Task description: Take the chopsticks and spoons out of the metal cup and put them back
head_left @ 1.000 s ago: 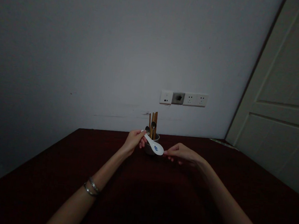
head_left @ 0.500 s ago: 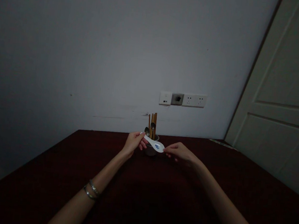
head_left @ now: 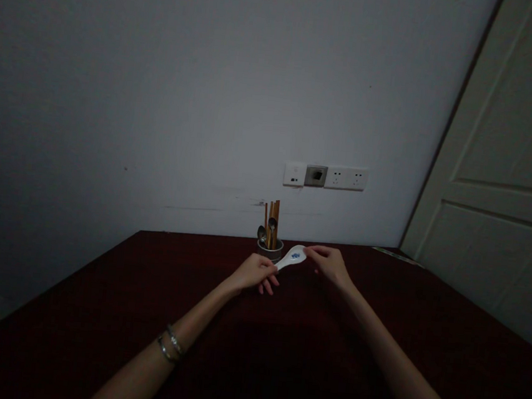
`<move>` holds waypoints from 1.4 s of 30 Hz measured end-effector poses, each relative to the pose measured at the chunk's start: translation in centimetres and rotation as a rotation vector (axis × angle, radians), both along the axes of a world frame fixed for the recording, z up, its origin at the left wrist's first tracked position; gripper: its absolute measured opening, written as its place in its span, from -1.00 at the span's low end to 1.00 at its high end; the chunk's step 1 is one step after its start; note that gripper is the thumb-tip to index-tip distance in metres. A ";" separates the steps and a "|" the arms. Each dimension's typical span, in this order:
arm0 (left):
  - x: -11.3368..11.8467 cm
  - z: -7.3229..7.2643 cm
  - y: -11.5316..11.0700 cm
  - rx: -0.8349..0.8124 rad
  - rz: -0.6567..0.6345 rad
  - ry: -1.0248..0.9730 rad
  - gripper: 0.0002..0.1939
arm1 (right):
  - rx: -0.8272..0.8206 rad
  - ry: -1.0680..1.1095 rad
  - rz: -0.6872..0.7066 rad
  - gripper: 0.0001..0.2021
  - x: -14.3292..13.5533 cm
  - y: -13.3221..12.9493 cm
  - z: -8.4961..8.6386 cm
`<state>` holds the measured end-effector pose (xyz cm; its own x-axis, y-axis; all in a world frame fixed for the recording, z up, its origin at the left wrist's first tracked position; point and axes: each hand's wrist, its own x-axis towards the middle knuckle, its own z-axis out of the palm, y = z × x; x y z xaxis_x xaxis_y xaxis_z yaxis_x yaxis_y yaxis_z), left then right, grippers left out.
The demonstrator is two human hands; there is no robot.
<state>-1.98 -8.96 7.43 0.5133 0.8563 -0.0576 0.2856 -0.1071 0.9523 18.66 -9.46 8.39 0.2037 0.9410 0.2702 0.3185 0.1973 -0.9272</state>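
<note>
A white spoon (head_left: pixel 294 255) with a blue mark in its bowl is held between both hands, its bowl up and to the right. My left hand (head_left: pixel 255 272) pinches the end of the handle between thumb and finger, the other fingers hanging loose below. The fingertips of my right hand (head_left: pixel 328 262) grip the rim of the bowl. Just behind the spoon and my left hand stands a round holder (head_left: pixel 269 250), its lower part partly hidden. Wooden chopsticks (head_left: pixel 276 216) and two metal spoons (head_left: pixel 261 233) stick up out of it.
The dark red table (head_left: pixel 98 284) reaches back to a grey wall (head_left: pixel 210 94). Wall sockets (head_left: pixel 346 178) sit above the table's back edge. On the right is a panelled door (head_left: pixel 510 154), and a thin flat strip (head_left: pixel 395 256) lies near the back right edge.
My left hand has moved right and toward me, my right hand slightly up and right. The spoon has turned, so its bowl now points up and right instead of down, and the holder shows more.
</note>
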 end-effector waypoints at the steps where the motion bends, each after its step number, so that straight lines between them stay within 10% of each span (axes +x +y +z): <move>1: 0.1 -0.3 0.0 -0.024 -0.039 0.017 -0.80 | 0.041 -0.013 0.006 -0.67 -0.1 -0.1 0.1; 9: 0.7 -1.8 -0.2 -0.044 -0.214 0.067 -0.68 | 0.454 -0.238 0.017 -0.73 -1.5 -1.0 1.0; 16: 0.9 -2.3 -0.1 -0.037 -0.254 0.068 -0.67 | 0.500 -0.376 0.090 -0.79 -2.4 -0.9 2.0; 29: -4.3 -5.2 5.3 -0.035 -0.107 0.046 -0.60 | 0.643 -0.405 -0.179 -0.75 -2.6 6.6 7.7; 42: -5.5 -7.9 6.5 0.015 0.081 -0.052 -0.70 | 0.506 -0.613 -0.146 -0.76 -4.0 9.2 3.4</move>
<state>-7.47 -2.43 -0.49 0.4440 0.8958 -0.0196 0.2438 -0.0998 0.9647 14.64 -0.26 11.80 -0.0073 0.6498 0.7601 0.7965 0.4634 -0.3885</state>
